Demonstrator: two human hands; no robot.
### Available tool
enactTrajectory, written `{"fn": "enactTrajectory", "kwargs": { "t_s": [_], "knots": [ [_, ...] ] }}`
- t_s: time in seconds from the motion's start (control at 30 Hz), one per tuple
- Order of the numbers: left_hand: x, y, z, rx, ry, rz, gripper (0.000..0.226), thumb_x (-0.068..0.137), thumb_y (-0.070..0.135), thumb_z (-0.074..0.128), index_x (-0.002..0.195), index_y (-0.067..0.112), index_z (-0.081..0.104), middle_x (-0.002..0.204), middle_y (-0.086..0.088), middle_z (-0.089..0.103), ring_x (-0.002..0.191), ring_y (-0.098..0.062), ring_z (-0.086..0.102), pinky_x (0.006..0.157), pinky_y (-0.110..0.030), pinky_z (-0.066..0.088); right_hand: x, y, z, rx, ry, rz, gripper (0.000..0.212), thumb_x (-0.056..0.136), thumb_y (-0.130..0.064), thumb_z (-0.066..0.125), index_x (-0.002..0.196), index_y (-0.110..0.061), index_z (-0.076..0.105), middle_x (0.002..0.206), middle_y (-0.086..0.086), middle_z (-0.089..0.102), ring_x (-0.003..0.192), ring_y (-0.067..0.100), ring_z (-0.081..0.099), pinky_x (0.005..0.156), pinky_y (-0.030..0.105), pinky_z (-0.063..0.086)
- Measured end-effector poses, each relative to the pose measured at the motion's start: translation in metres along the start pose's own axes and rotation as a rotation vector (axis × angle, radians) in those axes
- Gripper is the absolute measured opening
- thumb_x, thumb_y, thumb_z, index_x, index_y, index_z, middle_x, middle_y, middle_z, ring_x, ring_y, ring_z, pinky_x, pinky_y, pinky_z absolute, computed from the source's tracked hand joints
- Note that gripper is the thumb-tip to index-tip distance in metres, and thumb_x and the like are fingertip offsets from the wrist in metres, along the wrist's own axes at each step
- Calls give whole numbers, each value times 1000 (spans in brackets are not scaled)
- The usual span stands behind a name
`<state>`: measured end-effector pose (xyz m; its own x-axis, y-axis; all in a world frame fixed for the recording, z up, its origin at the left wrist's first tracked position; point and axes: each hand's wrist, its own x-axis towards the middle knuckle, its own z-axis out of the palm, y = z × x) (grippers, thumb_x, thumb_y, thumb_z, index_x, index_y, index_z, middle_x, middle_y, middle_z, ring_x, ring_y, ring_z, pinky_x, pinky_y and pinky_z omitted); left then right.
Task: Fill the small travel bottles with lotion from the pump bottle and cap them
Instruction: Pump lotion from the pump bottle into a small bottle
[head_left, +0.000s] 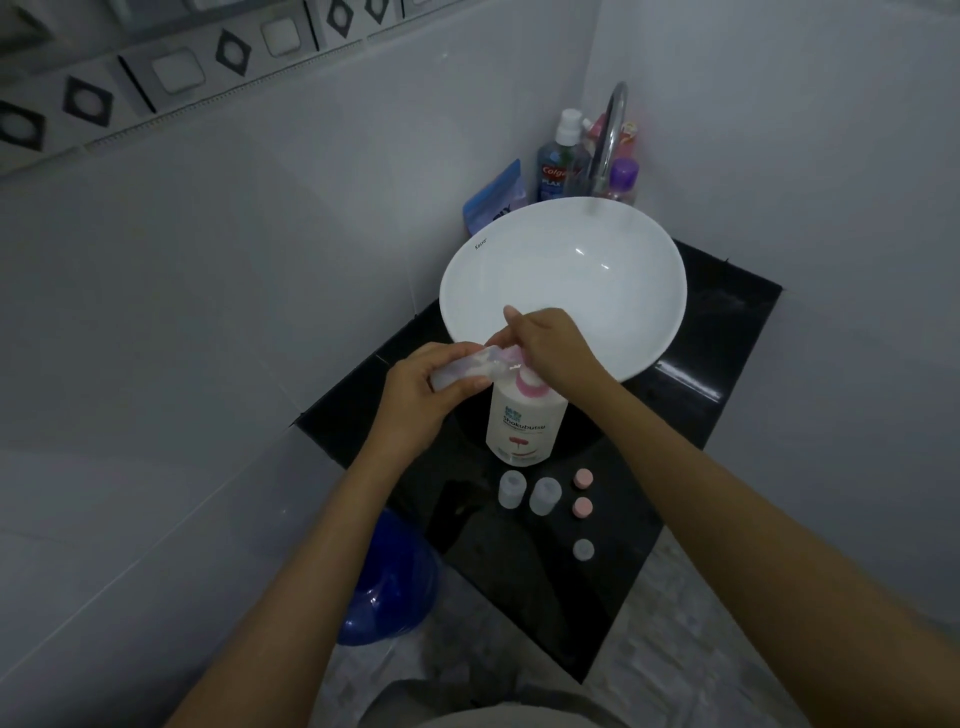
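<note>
Left hand (415, 400) around one of three travel bottles (467, 366); three caps (583, 506).

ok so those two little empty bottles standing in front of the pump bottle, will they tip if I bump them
Probably. The two small bottles look like clear, empty plastic, so likely very light. They stand upright and uncapped on the glossy black counter, which seems slick, so a nudge may slide or topple them. Once down, their round shape might let them roll.

Pump bottle (524, 421) before basin (563, 249), two travel bottles (529, 493) nearer, three caps (583, 506) right of them.
</note>
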<state>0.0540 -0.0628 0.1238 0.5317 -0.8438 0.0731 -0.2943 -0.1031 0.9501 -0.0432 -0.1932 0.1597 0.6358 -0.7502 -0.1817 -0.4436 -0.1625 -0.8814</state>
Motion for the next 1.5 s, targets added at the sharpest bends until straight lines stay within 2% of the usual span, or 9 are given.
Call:
{"fn": "enactTrajectory", "kwargs": {
  "t_s": [0.2,0.27,0.43,0.6,0.73,0.97,1.17,1.33,1.5],
  "knots": [
    [-4,-6,4,9,-25,-9,32,82,16,67,114,16,63,104,3,60,90,15,54,74,-1,43,-2,15,6,-20,-27,32,44,99,-24,37,91,2,72,90,27,69,62,11,54,70,25,43],
    [-5,-6,4,-18,-19,-14,32,82,17,67,113,20,63,107,1,61,92,13,55,76,-3,44,-2,12,6,-4,-12,5,42,99,-21,38,90,2,73,87,17,71,65,5,55,74,20,41],
    [-3,1,0,-64,2,-12,32,82,17,67,113,24,62,105,11,60,93,16,54,77,-1,44,0,0,-2,23,8,-45,42,99,-22,38,91,2,73,81,5,65,66,3,55,61,-2,38],
    [-5,-9,4,-69,-33,-36,30,83,17,66,112,25,62,108,5,61,95,11,56,77,-4,45,-3,12,5,11,-14,18,45,100,-22,36,91,3,72,85,18,69,65,7,55,74,22,43],
    [-5,-9,3,-83,-39,-45,32,83,17,66,114,23,63,108,2,62,96,7,58,77,-7,47,-5,8,3,41,-48,92,46,99,-29,36,91,1,70,94,40,59,48,10,42,47,23,36],
    [-1,-1,0,-103,-27,-30,33,83,15,66,115,22,62,109,3,62,96,10,57,78,-4,45,-6,-1,-3,72,-31,68,49,98,-33,35,89,0,70,101,37,60,49,9,42,47,19,34],
    [-6,-12,4,-108,-61,-108,33,84,17,64,117,20,63,114,1,62,105,-5,58,83,-17,48,-6,15,6,58,-39,96,50,98,-33,32,84,-2,70,96,39,60,58,19,45,50,28,37],
    [-4,-5,0,-119,-47,-85,33,84,15,65,116,23,62,110,7,61,97,9,56,78,-6,47,-3,5,-2,4,4,-30,45,99,-24,38,86,0,74,85,16,72,67,5,57,71,18,43],
    [-2,-8,0,-99,-64,-79,33,83,18,65,115,24,62,112,4,62,98,6,57,77,-4,46,-5,8,2,34,-19,92,49,98,-32,33,88,-1,70,94,31,65,56,14,48,52,30,44]
  ]
}}
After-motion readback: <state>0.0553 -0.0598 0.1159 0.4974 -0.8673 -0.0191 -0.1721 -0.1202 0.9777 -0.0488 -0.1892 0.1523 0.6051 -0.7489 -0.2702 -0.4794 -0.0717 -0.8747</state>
